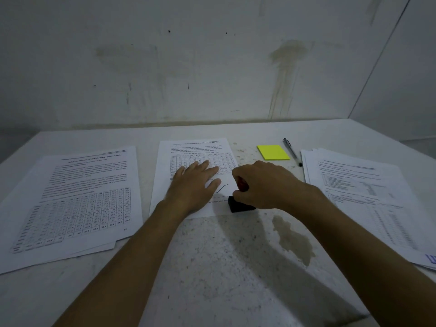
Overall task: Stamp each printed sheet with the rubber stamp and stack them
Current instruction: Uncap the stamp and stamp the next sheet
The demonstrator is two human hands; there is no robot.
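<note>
Head view, looking down on a pale speckled table (212, 267) set against a stained wall (212, 67).

Centre: a single printed sheet (188, 147) lying flat, a table of figures in its upper half. Left hand (193, 185) spread flat on it, fingers straight, pressing the paper down and grasping nothing. Right hand (264, 185) curled round the reddish handle of the rubber stamp (240, 204), black base down on the sheet's lower right corner, close to the left hand's fingertips. A thin dark squiggle visible on the paper between the two hands.

Left side: a left stack (77, 197) of printed sheets, slightly fanned, top page with text above and a large grid below. Right side: a right stack (358, 190) of printed sheets, loosely piled, with a blue mark at the near corner.

Beyond the right hand: a yellow sticky-note pad (273, 152), and just beside it a pen (292, 151) lying at a slant, apart from the pad. A brownish stain (293, 239) on the table nearer than the stamp.
</note>
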